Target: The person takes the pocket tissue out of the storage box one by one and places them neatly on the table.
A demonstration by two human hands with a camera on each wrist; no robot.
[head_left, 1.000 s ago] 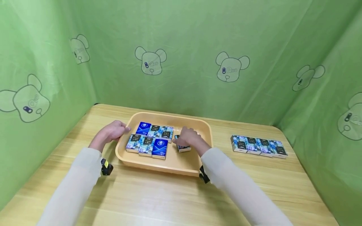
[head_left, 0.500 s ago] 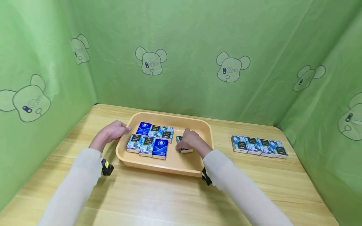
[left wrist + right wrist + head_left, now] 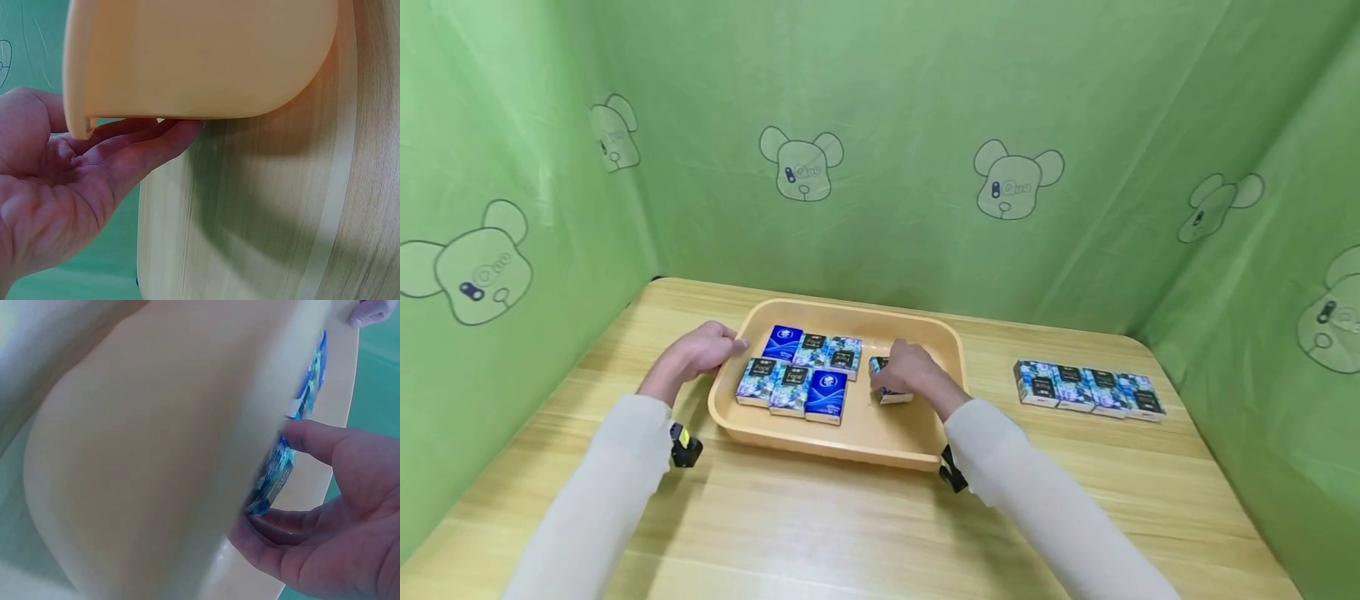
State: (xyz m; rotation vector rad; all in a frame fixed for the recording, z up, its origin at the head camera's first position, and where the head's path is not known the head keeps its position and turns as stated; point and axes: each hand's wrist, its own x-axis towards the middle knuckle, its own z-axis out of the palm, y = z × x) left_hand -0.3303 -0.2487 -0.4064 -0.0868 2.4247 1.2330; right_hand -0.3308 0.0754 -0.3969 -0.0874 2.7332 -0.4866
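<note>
Head view: grips the peach tray (image 3: 820,448) at its left rim with the left hand (image 3: 706,347), with the thumb over the edge and, by the left wrist view, the fingers reaching underneath. Pinches a floral tissue pack (image 3: 894,397) in the right half of the tray with the right hand (image 3: 912,370), with thumb and fingers clamped on opposite ends; cannot tell whether flat on the tray floor. To its left, in two touching rows of three, four floral packs (image 3: 790,390) and two blue packs (image 3: 826,393). On the wooden table (image 3: 820,533), well right of the tray, a side-by-side row of four packs (image 3: 1090,390).
</note>
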